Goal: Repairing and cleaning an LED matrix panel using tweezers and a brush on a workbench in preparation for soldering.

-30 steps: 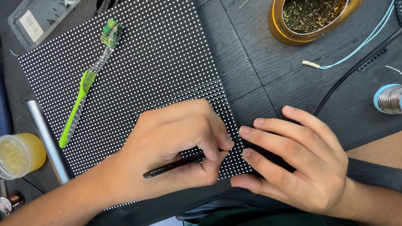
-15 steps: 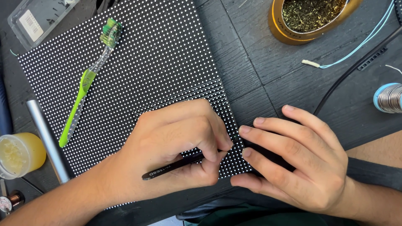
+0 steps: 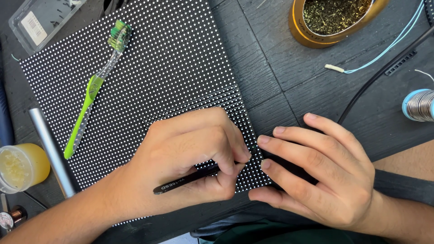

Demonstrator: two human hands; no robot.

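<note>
Head view: my left hand [image 3: 181,158] pinches slim black tweezers [image 3: 190,178], tips hidden under my fingers at the near right corner of the dotted LED panel [image 3: 172,58]. My right hand [image 3: 316,176] holds nothing, fingers spread flat, fingertips touching that same corner edge. Progress, my guess: mid-work on that corner; a smaller dotted section there sits slightly askew from the rest of the grid, so not seated flush yet. Panel is matte black, rigid, flat, lying on the dark wood-grain table [image 3: 271,90]. On the panel's left part lies a green translucent toothbrush [image 3: 92,90], unused. Left of the panel: metal rod [image 3: 49,149], yellow jar [image 3: 20,165]. Beyond its right side: gold tin [image 3: 330,20] of brass-coloured shavings, solder spool [image 3: 420,105].
</note>
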